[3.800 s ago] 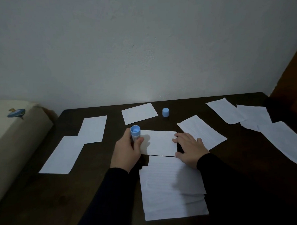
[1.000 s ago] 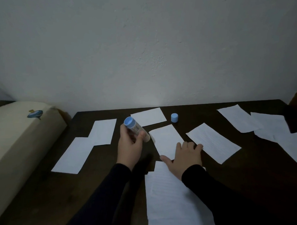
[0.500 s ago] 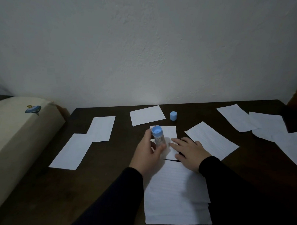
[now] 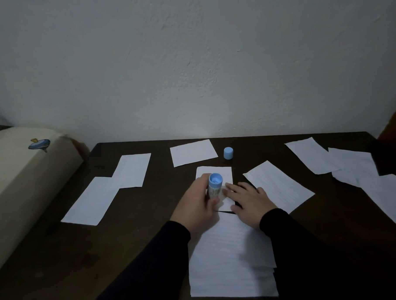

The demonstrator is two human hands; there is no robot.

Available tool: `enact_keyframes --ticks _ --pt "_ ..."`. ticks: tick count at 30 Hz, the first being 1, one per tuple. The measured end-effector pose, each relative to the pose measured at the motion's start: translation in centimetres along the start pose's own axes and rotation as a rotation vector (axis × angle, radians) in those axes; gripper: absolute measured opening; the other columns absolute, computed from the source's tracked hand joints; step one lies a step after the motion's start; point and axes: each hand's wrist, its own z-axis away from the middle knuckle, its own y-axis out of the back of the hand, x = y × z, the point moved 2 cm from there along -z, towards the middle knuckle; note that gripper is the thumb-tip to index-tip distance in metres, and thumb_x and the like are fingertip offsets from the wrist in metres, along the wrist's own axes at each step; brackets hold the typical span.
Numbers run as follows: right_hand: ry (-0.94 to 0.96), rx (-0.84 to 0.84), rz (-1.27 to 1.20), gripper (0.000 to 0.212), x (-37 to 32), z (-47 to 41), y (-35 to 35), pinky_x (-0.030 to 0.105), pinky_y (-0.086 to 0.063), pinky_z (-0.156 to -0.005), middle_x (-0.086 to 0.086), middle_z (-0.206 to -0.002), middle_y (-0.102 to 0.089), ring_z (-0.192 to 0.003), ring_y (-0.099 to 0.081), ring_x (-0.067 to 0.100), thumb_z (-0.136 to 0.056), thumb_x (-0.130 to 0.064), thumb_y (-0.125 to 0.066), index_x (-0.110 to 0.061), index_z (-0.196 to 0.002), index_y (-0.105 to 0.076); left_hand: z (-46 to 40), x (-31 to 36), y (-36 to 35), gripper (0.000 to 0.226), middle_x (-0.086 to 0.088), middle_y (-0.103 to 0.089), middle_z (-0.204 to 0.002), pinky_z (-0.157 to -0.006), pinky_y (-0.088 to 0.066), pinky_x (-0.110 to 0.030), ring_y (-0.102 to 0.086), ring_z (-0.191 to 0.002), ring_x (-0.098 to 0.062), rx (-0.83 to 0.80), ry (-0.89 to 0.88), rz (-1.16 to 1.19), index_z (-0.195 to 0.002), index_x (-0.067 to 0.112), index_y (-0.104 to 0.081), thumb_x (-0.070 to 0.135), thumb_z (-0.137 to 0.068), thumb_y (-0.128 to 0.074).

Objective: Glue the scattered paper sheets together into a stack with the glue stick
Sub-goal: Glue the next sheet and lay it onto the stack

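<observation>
My left hand [image 4: 198,206] grips the blue-ended glue stick [image 4: 214,185] upright, its lower end down on a small white sheet [image 4: 216,174] in the middle of the dark table [image 4: 128,243]. My right hand [image 4: 249,202] lies flat with straight fingers on the same sheet's right side. A stack of lined sheets [image 4: 231,261] sits just in front of the hands, near me. The glue stick's blue cap [image 4: 228,153] stands alone behind the small sheet.
Loose white sheets lie around: two overlapping at the left [image 4: 108,190], one at the back [image 4: 192,152], one right of my hands [image 4: 278,187], several at the far right [image 4: 352,163]. A beige cushion [image 4: 19,180] borders the table's left side. A wall rises behind.
The small sheet was turned from lying crosswise to lengthwise. My left hand brought the glue stick from the air down onto it, and my right hand shifted onto its right side.
</observation>
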Motion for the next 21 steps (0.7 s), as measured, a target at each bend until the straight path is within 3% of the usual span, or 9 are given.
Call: enact_keyframes --ticks 5,9,13,15,18,21 --pt "0.002 -0.009 -0.008 0.054 0.1 0.0 -0.1 0.047 -0.01 -0.116 -0.016 -0.16 -0.005 -0.147 -0.005 0.014 -0.101 -0.033 -0.033 -0.038 -0.152 -0.016 -0.6 -1.4 1.8 0.037 0.013 -0.057 -0.109 -0.085 -0.045 -0.022 -0.055 -0.101 -0.005 0.028 0.026 -0.109 -0.118 0.032 -0.047 0.016 -0.088 -0.063" --pt "0.009 -0.012 -0.015 0.054 -0.3 0.1 0.1 0.049 -0.011 -0.116 -0.015 -0.161 -0.005 -0.147 -0.004 0.016 -0.101 -0.031 -0.032 -0.035 -0.152 -0.015 -1.0 -2.1 2.4 0.037 0.012 -0.055 -0.111 -0.085 -0.043 -0.024 -0.053 -0.102 -0.005 0.073 0.045 -0.133 -0.116 0.032 -0.046 0.017 -0.088 -0.065" --pt "-0.005 -0.056 0.041 0.055 -1.3 0.8 0.3 0.052 -0.01 -0.115 -0.009 -0.161 -0.003 -0.147 -0.004 0.021 -0.102 -0.035 -0.03 -0.031 -0.153 -0.011 -1.5 -2.0 3.3 0.041 0.018 -0.049 -0.112 -0.086 -0.043 -0.023 -0.046 -0.107 -0.001 0.253 0.1 0.089 -0.114 0.035 -0.04 0.015 -0.088 -0.065" --pt "-0.002 -0.01 0.066 0.054 -2.0 1.1 0.5 0.052 -0.013 -0.114 -0.005 -0.16 -0.011 -0.145 -0.011 0.022 -0.101 -0.039 -0.032 -0.03 -0.152 -0.019 -2.2 -1.7 3.4 0.042 0.014 -0.05 -0.114 -0.084 -0.043 -0.022 -0.048 -0.11 -0.005 0.323 0.113 0.153 -0.114 0.035 -0.038 0.015 -0.088 -0.065" --pt "0.007 0.136 0.03 0.054 -2.5 0.9 1.2 0.048 -0.02 -0.112 -0.003 -0.157 -0.02 -0.141 -0.019 0.021 -0.099 -0.045 -0.037 -0.03 -0.149 -0.026 -4.1 -1.0 2.6 0.043 0.003 -0.054 -0.128 -0.089 -0.048 -0.026 -0.051 -0.119 -0.013 0.311 0.124 0.197 -0.12 0.032 -0.039 0.016 -0.089 -0.065" --pt "-0.032 0.15 0.036 0.063 -1.9 0.1 1.1 0.051 -0.018 -0.113 -0.005 -0.161 -0.005 -0.146 -0.008 0.023 -0.097 -0.052 -0.037 -0.029 -0.152 -0.017 -6.4 -0.4 0.9 0.04 -0.001 -0.054 -0.133 -0.092 -0.046 -0.028 -0.051 -0.122 -0.015 0.24 0.129 0.227 -0.118 0.032 -0.039 0.016 -0.09 -0.063"
